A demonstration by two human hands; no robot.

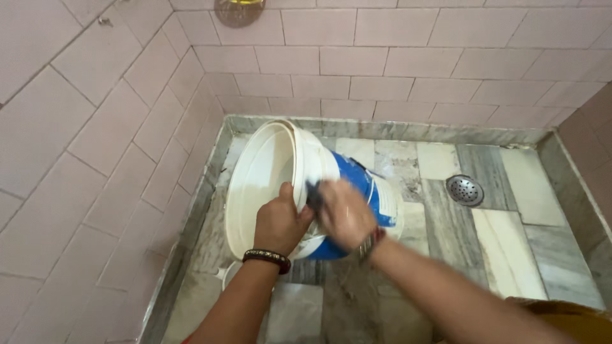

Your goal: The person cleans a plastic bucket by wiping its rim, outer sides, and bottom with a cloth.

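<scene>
On a grey-and-white marble floor [503, 248] ringed by pink wall tiles [95, 127], a white plastic bucket with a blue label [287, 172] lay tipped on its side, mouth toward the camera, well apart from a round metal drain [465, 190]. The left hand [280, 223] clamped the bucket's rim, thumb inside. The right hand [344, 213], blurred, closed around a small dark object [313, 194] against the outer wall; what it was could not be told. The bucket looked empty, light and stiff, probably slick if wet, its rim seemingly the surest hold.
</scene>
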